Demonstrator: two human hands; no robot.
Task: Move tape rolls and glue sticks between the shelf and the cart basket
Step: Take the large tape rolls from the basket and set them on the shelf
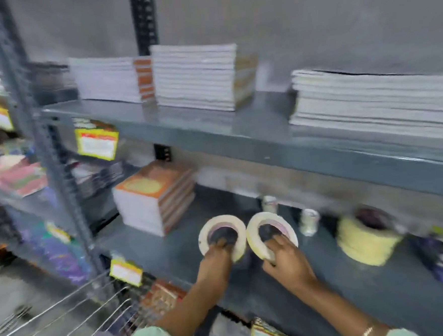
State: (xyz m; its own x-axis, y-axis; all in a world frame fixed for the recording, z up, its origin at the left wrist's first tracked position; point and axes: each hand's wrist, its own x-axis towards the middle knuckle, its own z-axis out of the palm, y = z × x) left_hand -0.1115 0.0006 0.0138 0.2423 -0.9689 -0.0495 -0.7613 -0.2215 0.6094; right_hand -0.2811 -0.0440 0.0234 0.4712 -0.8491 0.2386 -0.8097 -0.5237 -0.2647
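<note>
Middle shelf [168,253] holds the stock at reach height, cart basket [67,309] parked lower left for short transfers. Bigger yellow roll [364,241] sits right, untouched. Left hand [216,257] grips one tape roll [221,237], right hand [287,257] the other tape roll [271,234], fingers hooked through cores, rolls tilted just above the shelf; one each halves trips, I'd judge.

Two tape rolls [222,237] [271,234] sat side by side, nearly touching, over the lower shelf [327,278], one in each hand: left hand [216,260], right hand [287,260]. A stack of notebooks [154,196] stood behind them to the left. A bigger tape stack [365,239] was off to the right, with two small jars [308,222] in between. The wire basket [55,323] sat at the lower left, in front of the shelf.
</note>
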